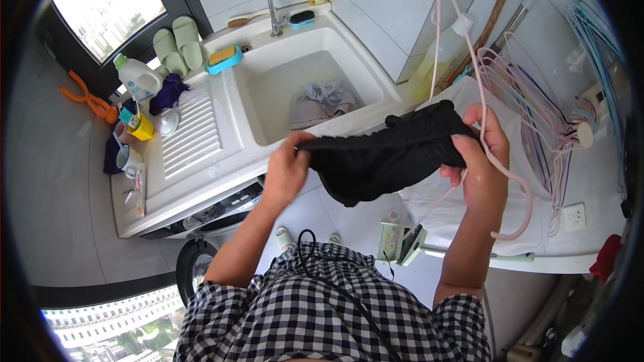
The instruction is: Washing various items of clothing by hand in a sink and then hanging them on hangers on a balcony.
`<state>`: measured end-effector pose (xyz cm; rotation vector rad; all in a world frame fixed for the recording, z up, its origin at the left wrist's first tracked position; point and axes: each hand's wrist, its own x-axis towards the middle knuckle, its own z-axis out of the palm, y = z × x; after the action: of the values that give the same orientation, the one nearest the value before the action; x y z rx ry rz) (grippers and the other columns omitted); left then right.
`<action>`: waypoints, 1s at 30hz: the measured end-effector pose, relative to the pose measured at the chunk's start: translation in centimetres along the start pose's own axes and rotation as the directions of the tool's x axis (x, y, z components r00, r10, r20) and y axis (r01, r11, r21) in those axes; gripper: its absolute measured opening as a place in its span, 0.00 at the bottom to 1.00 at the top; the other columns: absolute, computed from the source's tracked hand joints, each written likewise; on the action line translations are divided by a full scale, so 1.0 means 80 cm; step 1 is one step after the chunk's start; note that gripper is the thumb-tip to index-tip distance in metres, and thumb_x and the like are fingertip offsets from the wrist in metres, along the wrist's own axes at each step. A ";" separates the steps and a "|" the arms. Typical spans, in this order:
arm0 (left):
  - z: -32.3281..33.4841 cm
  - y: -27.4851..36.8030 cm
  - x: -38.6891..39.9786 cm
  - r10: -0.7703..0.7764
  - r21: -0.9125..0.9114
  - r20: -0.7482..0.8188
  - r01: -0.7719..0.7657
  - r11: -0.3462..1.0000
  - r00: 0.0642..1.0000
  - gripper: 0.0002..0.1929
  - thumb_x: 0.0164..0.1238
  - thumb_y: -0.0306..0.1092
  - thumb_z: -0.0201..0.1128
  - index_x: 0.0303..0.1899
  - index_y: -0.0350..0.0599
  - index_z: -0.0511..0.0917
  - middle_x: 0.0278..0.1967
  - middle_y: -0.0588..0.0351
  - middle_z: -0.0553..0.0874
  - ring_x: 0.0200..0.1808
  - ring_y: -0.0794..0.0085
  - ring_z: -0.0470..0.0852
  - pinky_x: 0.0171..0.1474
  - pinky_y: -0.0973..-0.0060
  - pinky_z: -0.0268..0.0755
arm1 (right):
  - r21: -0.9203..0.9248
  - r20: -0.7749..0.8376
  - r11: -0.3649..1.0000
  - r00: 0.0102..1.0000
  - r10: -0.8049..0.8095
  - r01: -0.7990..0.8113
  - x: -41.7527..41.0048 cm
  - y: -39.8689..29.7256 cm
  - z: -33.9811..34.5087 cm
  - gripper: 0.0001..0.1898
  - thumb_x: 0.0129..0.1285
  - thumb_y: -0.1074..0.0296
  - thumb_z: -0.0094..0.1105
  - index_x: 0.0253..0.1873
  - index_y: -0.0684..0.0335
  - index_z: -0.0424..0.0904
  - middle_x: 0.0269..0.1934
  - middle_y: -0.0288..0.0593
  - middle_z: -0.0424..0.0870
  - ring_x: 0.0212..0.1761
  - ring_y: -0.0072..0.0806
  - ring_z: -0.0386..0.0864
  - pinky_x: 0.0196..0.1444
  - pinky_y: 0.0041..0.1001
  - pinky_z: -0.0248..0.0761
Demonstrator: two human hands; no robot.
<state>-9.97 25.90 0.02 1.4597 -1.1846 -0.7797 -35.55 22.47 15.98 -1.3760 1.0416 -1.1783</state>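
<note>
A black cloth garment (382, 153) with a gathered elastic edge is stretched between my two hands, above the front rim of the sink. My left hand (289, 168) pinches its left end. The right end is gripped by my right hand (483, 156), thumb on top. A pink clothes hanger (481, 80) also hangs in my right hand, its hook curving below the wrist. Part of the hanger is hidden behind the garment and fingers. Beyond, the white sink (261, 120) holds cloudy water with pale grey laundry (324, 103) soaking in it.
A chrome faucet (273, 7) rises behind the basin. Left on the ribbed counter stand a detergent jug (138, 78), green slippers (178, 45) and a yellow cup (142, 127). Several hangers (533, 95) hang at right. Below, a washing machine door (193, 264) stands open.
</note>
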 end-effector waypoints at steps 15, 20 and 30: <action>-0.009 0.160 0.054 -0.241 0.031 0.373 0.248 0.968 0.896 0.13 0.59 0.35 0.57 0.43 0.38 0.73 0.32 0.59 0.78 0.33 0.79 0.76 0.37 0.83 0.68 | -0.237 -0.123 0.971 0.992 0.010 -0.039 -0.016 0.143 -0.100 0.11 0.68 0.65 0.47 0.42 0.66 0.75 0.22 0.32 0.69 0.14 0.12 0.59 0.15 0.16 0.52; 0.013 0.155 0.063 -0.307 0.449 0.362 0.125 0.885 0.880 0.16 0.60 0.41 0.56 0.42 0.36 0.76 0.33 0.54 0.79 0.38 0.72 0.76 0.42 0.77 0.69 | 0.496 -0.171 0.774 0.918 -0.357 0.394 -0.027 0.104 -0.104 0.21 0.68 0.45 0.42 0.32 0.57 0.69 0.19 0.30 0.60 0.14 0.15 0.52 0.14 0.18 0.46; 0.013 0.194 0.067 -0.331 0.457 0.358 0.145 0.877 0.873 0.19 0.60 0.42 0.56 0.43 0.35 0.75 0.35 0.53 0.79 0.39 0.73 0.75 0.44 0.78 0.67 | 0.955 -0.007 0.239 0.818 -0.575 0.176 -0.024 0.077 -0.027 0.21 0.69 0.42 0.34 0.28 0.51 0.58 0.17 0.31 0.57 0.15 0.19 0.51 0.14 0.21 0.47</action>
<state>-13.40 21.18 15.42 1.8821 -1.5913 -1.1127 -37.96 23.29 9.70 -0.7776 -0.3910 -1.4474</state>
